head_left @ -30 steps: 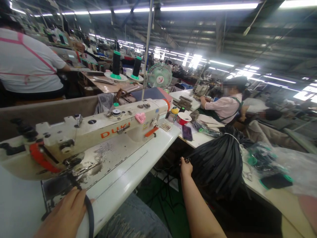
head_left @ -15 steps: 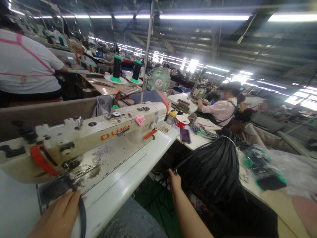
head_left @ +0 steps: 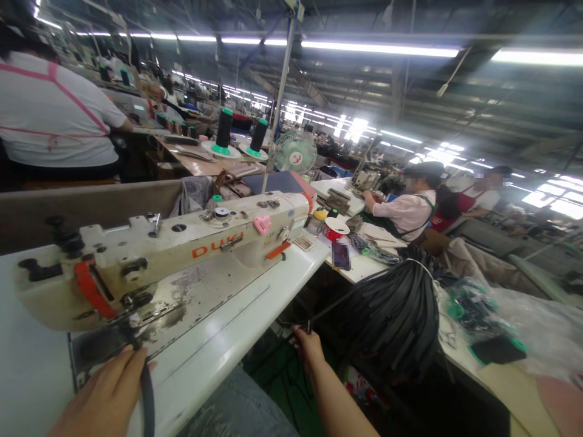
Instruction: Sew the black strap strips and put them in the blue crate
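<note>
At the needle end of a sewing machine (head_left: 241, 233), my left hand (head_left: 107, 391) presses its closed fingers on a black strap (head_left: 148, 397), which curves down beside them on the white table. My right hand (head_left: 310, 349) reaches below the table's edge, fingers pinched. A black strip runs to its fingertips from a large tied bundle of black strips (head_left: 392, 315) on the right. A small dark piece sticks up at those fingers; its kind is unclear.
A second table (head_left: 357, 270) carries a red and white bowl (head_left: 336, 228), bagged thread spools (head_left: 473, 303) and a black spool (head_left: 498, 350). Thread cones (head_left: 223, 132) and a fan (head_left: 296, 152) stand behind the machine. Co-workers sit at left and right.
My right hand has moved slightly left and down, still pinched. My left hand stays on the strap by the machine. The camera view has shifted a little.
</note>
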Motion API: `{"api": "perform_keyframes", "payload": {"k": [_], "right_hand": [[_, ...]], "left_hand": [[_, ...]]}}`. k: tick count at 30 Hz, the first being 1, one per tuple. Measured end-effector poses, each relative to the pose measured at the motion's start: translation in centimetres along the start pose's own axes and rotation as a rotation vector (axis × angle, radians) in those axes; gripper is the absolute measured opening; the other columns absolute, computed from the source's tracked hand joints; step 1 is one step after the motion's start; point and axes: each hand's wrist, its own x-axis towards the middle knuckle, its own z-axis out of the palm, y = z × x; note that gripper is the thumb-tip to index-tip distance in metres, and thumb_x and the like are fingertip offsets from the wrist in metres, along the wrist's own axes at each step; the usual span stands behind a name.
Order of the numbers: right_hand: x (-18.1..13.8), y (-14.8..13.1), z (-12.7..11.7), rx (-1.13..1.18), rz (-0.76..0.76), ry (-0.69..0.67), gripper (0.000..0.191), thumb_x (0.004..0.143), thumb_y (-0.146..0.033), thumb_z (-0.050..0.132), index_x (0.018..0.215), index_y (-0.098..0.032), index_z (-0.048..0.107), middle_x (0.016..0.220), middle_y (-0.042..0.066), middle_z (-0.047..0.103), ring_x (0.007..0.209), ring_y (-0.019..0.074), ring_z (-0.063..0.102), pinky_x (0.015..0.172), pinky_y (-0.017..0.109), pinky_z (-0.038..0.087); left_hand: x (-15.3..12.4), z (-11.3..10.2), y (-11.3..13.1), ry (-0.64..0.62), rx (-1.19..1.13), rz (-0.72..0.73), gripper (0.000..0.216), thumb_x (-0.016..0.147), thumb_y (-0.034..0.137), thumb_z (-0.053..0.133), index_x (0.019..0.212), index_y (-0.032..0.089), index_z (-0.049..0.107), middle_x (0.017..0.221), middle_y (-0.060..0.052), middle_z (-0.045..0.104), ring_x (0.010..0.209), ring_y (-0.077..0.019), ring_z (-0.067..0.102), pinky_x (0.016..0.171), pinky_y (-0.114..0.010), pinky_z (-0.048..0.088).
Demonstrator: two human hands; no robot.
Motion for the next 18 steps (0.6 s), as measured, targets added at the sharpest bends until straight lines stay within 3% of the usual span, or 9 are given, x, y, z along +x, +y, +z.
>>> {"api": "perform_keyframes", "payload": {"k": [4, 7, 12, 15, 18], "right_hand": [[2.5, -3.2, -2.3, 0.097, -0.051, 0.123, 0.036, 0.104, -0.05, 0.059, 0.098, -0.016, 0.066, 0.065, -0.009, 0.056, 0.044, 0.0051, 0.044, 0.044, 0.019, 0.04], [2.8, -4.0, -2.5, 0.109, -0.078, 0.131, 0.038, 0.104, -0.052, 0.058, 0.095, -0.016, 0.066, 0.064, -0.009, 0.056, 0.043, 0.0056, 0.045, 0.045, 0.019, 0.041], [-0.1, -1.5, 0.0, 0.025, -0.026, -0.047, 0.032, 0.1, -0.043, 0.069, 0.085, -0.015, 0.067, 0.065, -0.007, 0.061, 0.048, 0.0063, 0.053, 0.048, 0.019, 0.046], [-0.7, -1.6, 0.3, 0.013, -0.048, -0.062, 0.033, 0.096, -0.045, 0.071, 0.087, -0.014, 0.068, 0.061, -0.007, 0.059, 0.041, 0.0048, 0.044, 0.042, 0.018, 0.036], [-0.4, -3.3, -0.5, 0.03, -0.122, -0.019, 0.05, 0.085, -0.061, 0.073, 0.091, -0.012, 0.072, 0.056, -0.005, 0.057, 0.038, 0.0051, 0.036, 0.039, 0.021, 0.027]], "left_hand": [[-0.4, 1.6, -1.3, 0.13, 0.043, 0.093, 0.028, 0.098, 0.038, 0.05, 0.107, 0.019, 0.069, 0.104, -0.013, 0.075, 0.092, -0.0281, 0.071, 0.094, -0.041, 0.054], [-0.2, 1.4, -0.9, 0.105, -0.011, 0.061, 0.027, 0.096, 0.035, 0.049, 0.107, 0.02, 0.069, 0.101, -0.013, 0.074, 0.091, -0.0292, 0.07, 0.098, -0.044, 0.053], [-0.2, 0.6, -0.1, 0.082, -0.036, -0.023, 0.032, 0.091, 0.03, 0.048, 0.114, 0.025, 0.07, 0.1, -0.011, 0.072, 0.091, -0.0327, 0.069, 0.1, -0.054, 0.053], [-0.4, 0.1, 0.0, 0.039, -0.009, 0.01, 0.035, 0.09, 0.023, 0.048, 0.117, 0.023, 0.071, 0.109, -0.012, 0.073, 0.098, -0.0317, 0.07, 0.1, -0.049, 0.054], [-0.2, -1.4, 1.1, -0.041, 0.117, 0.09, 0.042, 0.09, 0.01, 0.043, 0.122, 0.016, 0.07, 0.123, -0.016, 0.07, 0.112, -0.0317, 0.068, 0.101, -0.046, 0.054]]}}
